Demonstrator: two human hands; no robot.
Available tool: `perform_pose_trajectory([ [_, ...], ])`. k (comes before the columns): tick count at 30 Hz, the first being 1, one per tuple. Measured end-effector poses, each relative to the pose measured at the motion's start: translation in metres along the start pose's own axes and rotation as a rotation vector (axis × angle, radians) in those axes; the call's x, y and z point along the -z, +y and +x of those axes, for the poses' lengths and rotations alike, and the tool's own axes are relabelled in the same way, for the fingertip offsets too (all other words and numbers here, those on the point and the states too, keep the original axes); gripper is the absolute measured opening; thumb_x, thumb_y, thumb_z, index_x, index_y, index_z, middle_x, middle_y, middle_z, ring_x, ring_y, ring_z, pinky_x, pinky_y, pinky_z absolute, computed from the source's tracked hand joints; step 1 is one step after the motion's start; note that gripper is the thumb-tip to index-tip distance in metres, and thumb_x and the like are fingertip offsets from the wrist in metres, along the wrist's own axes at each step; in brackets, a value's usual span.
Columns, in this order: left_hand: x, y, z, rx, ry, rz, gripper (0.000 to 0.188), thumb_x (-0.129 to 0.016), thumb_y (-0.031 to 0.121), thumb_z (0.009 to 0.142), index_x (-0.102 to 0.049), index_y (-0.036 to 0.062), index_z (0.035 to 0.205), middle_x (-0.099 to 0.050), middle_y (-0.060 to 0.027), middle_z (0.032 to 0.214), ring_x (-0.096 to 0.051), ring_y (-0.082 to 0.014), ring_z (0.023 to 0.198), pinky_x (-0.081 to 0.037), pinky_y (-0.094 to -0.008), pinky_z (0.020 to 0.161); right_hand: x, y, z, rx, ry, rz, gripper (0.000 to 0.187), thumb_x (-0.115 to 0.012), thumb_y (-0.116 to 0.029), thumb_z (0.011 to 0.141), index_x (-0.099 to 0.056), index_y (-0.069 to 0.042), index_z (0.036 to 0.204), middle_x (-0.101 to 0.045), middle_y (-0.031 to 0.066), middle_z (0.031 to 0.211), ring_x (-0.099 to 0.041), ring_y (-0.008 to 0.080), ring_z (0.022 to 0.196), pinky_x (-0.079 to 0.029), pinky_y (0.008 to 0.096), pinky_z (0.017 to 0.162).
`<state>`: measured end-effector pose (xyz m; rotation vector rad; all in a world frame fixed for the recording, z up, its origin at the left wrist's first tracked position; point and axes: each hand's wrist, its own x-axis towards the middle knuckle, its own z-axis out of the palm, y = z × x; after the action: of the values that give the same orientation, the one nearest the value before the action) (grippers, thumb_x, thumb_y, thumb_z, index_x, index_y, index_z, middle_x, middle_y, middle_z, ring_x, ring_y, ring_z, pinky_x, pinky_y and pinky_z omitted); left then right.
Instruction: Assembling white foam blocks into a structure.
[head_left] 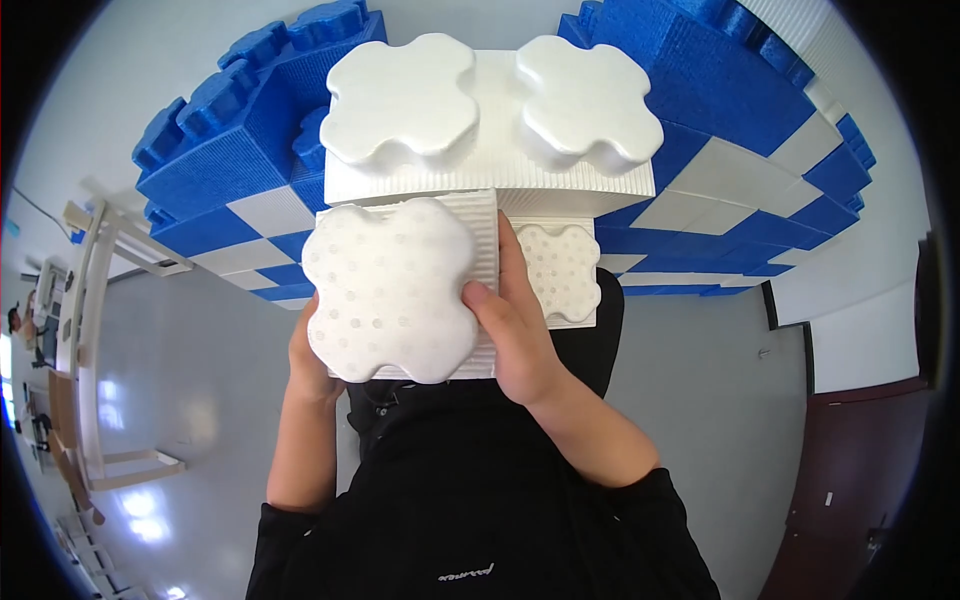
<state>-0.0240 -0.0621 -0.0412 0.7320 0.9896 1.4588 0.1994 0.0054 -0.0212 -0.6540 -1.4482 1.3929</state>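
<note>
White foam-like square block [392,290] shows one four-lobed rounded knob, faint dimple rows, ribbed right margin. It sits between left hand [316,350] and right hand [524,345], fingers [512,262] grasping opposite sides, left ones mostly hidden, near long white two-knobbed foam-like block [492,120].

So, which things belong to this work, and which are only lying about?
Probably in use:
nearest white block between left hand and right hand
two-knobbed white block behind it
lower white block
blue-and-white block wall

Probably background:
white table
dark red door
</note>
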Motion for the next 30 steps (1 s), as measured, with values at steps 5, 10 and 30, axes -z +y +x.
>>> perform_pose_trajectory([
  [5, -0.026, 0.008, -0.005, -0.013, 0.042, 0.086, 0.068, -0.041, 0.044, 0.106, -0.038, -0.006, 0.151, -0.054, -0.0204, 0.146, -0.055, -0.0297, 0.133, -0.045, -0.0398, 0.109, 0.007, -0.009, 0.0, -0.051, -0.052, 0.291, 0.084, -0.051, -0.023, 0.104, 0.001, 0.018, 0.155, -0.016, 0.0311, 0.164, -0.017, 0.0347, 0.154, -0.015, 0.0392, 0.125],
  [10, -0.021, 0.005, -0.009, -0.014, 0.085, 0.157, 0.067, -0.04, 0.042, 0.106, -0.036, -0.0055, 0.153, -0.053, -0.0203, 0.148, -0.055, -0.03, 0.133, -0.046, -0.0399, 0.109, 0.005, -0.017, -0.004, -0.045, -0.044, 0.214, 0.085, -0.051, -0.023, 0.103, 0.002, 0.019, 0.154, -0.012, 0.0336, 0.164, -0.012, 0.0376, 0.155, -0.011, 0.0402, 0.125],
  [30, 0.046, -0.019, -0.015, -0.259, -0.057, -0.14, 0.061, -0.04, 0.027, 0.107, -0.028, -0.0063, 0.157, -0.041, -0.024, 0.157, -0.045, -0.0348, 0.143, -0.039, -0.0447, 0.116, -0.03, -0.045, -0.02, 0.12, -0.089, -0.435, 0.096, -0.054, -0.031, 0.101, 0.009, 0.023, 0.15, -0.004, 0.0394, 0.161, -0.01, 0.0461, 0.153, -0.01, 0.0494, 0.124],
])
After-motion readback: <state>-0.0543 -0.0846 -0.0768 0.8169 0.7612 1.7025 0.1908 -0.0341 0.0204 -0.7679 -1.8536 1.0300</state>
